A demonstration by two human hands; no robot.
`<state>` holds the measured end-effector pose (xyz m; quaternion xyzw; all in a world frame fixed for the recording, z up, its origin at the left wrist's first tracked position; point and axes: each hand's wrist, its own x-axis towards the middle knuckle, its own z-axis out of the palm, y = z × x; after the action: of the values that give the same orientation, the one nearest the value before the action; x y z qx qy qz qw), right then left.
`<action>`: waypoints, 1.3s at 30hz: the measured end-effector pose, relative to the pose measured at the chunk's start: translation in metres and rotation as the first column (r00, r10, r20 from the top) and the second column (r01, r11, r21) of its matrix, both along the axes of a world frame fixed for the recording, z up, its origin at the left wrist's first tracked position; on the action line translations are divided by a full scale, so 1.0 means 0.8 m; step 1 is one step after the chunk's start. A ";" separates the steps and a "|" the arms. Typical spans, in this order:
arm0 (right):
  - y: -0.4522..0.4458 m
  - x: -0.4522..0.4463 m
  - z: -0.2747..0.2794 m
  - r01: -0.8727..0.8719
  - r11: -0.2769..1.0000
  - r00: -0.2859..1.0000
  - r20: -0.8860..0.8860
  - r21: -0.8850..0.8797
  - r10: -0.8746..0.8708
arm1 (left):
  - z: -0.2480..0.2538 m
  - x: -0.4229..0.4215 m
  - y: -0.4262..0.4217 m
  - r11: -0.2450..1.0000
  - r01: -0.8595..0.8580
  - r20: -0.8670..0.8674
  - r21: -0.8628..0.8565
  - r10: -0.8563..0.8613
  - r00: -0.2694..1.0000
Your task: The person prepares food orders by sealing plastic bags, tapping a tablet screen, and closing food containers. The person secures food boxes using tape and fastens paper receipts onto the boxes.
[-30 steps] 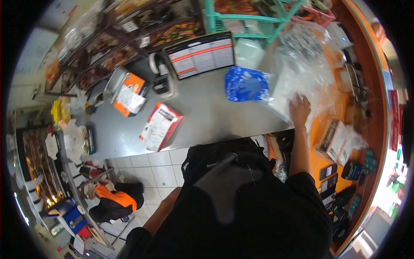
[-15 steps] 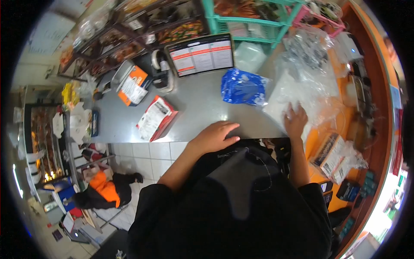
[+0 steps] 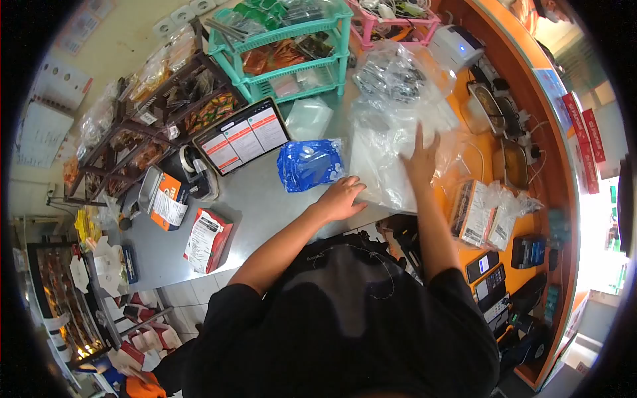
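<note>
My right hand [image 3: 420, 159] reaches over a stack of clear plastic bags [image 3: 377, 152], fingers spread on or just above the plastic; contact is hard to judge. My left hand [image 3: 341, 199] is near the front edge of the metal counter [image 3: 255, 192], thumb apart from the fingers and nothing visible in it. Its fingertips point toward the near left edge of the bags. Just beyond it lies a blue plastic packet [image 3: 310, 164] with a white print. A tablet [image 3: 242, 136] showing order columns leans behind the packet, to the left.
Left on the counter are a red box with a white label [image 3: 208, 240] and an orange-and-black box [image 3: 167, 204]. A turquoise rack [image 3: 285, 83] and a pink basket [image 3: 391, 30] stand behind. Wrapped boxes [image 3: 472, 212] and phones [image 3: 488, 278] lie on the orange surface at right.
My view has turned right, so the counter items appear farther left. My right hand has moved farther forward over the bags, fingers spreading. My left hand has come closer to the bags and blue packet.
</note>
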<state>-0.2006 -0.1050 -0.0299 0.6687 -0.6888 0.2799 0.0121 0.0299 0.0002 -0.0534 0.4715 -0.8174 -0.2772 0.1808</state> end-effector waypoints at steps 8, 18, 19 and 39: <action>-0.118 -0.115 0.217 -0.170 0.980 0.985 0.032 0.107 0.167 | -0.002 -0.011 -0.013 0.993 0.040 -0.107 0.113 -0.028 0.994; 0.020 0.063 0.269 -0.695 0.712 0.705 0.289 0.099 0.648 | 0.201 -0.025 -0.066 0.631 -0.768 -0.752 0.112 0.559 0.349; 0.024 0.071 0.263 -0.711 0.697 0.688 0.298 0.095 0.661 | 0.194 -0.004 -0.077 0.628 -0.775 -0.757 0.076 0.542 0.365; 0.010 0.204 0.213 -0.985 0.171 -0.020 0.992 0.002 -0.124 | 0.267 0.245 0.189 0.408 -0.906 -0.745 0.113 0.638 0.195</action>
<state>-0.0370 -0.0968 0.1405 0.4770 -0.2066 0.1974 -0.8312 0.2259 0.1510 0.1606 0.6385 -0.3546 -0.1445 0.6676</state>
